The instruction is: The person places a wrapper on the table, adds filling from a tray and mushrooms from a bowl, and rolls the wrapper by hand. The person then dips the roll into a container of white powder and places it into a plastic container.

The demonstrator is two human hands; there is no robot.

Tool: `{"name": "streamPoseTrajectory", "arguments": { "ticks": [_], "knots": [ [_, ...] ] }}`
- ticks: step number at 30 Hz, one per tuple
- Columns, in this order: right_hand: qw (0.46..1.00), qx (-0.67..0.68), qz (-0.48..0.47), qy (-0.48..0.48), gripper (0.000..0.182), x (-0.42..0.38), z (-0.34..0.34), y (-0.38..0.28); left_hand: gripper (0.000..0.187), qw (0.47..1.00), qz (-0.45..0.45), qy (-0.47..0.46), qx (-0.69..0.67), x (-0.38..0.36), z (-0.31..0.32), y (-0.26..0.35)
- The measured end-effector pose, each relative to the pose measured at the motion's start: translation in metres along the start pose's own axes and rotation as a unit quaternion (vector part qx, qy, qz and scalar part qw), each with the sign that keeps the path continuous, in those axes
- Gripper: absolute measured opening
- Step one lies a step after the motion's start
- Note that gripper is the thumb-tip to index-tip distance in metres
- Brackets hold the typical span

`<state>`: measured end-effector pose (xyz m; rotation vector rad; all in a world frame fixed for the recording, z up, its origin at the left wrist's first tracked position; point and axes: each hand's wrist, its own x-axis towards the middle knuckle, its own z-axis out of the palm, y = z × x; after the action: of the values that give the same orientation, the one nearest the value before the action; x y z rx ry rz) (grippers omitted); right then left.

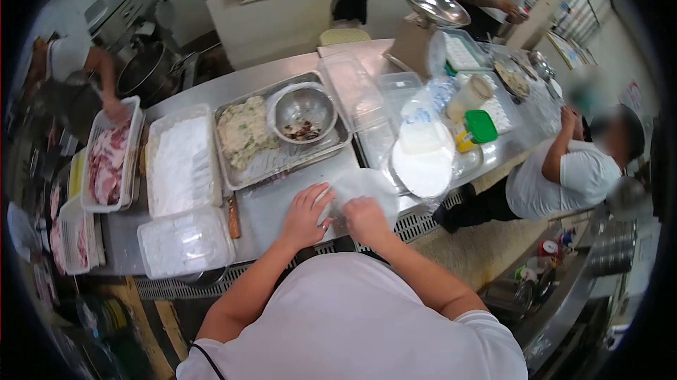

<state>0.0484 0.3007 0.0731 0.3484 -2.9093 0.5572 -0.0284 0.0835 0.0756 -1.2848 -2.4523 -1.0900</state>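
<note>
Both hands are low over the near edge of a metal table [127, 246]. My left hand [307, 216] lies on the tabletop with its fingers spread, a ring on one finger. Just right of it, my right hand [365, 220] is curled closed at the edge of a thin white sheet [374, 186]; what its fingers hold, if anything, is hidden. Beyond the hands is a metal tray [282, 161] with a pale, green-flecked mixture [243, 129] and a steel bowl [305, 113] holding dark bits. A stack of white rounds [423, 167] is to the right.
Left are a tub of white powder [180, 161], a lidded plastic container [186, 242], a knife handle [233, 218] and a bin of raw meat [109, 161]. A scale [419, 45] and green-lidded jar [479, 128] stand right. Other people work at left, back right and right.
</note>
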Motion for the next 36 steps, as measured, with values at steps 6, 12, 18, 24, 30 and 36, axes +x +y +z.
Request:
{"name": "streamPoseTrajectory", "arguments": {
  "ticks": [6, 12, 18, 24, 30, 36],
  "knots": [
    [0.990, 0.035, -0.135, -0.002, 0.025, 0.043, 0.034, -0.048, 0.049, 0.997, -0.024, 0.006, 0.068, -0.062, -0.016, -0.055],
    [0.995, 0.030, -0.068, -0.061, 0.018, 0.035, 0.076, -0.040, 0.033, 0.984, -0.160, 0.058, 0.057, -0.138, -0.023, -0.066],
    [0.994, 0.100, 0.017, -0.050, 0.014, 0.032, 0.076, -0.039, 0.021, 0.980, -0.184, 0.067, 0.030, -0.154, -0.019, -0.065],
    [0.990, 0.030, 0.115, -0.073, 0.020, 0.054, 0.071, -0.051, 0.016, 0.959, -0.256, 0.084, 0.085, -0.138, -0.022, -0.066],
    [0.997, -0.034, 0.064, -0.010, 0.042, 0.051, 0.076, -0.067, 0.014, 0.983, -0.130, 0.056, 0.115, -0.128, -0.017, -0.064],
    [0.986, -0.115, -0.032, -0.112, 0.053, 0.011, 0.063, -0.084, 0.016, 0.979, -0.190, 0.060, 0.036, -0.131, -0.014, -0.065]
  ]
}}
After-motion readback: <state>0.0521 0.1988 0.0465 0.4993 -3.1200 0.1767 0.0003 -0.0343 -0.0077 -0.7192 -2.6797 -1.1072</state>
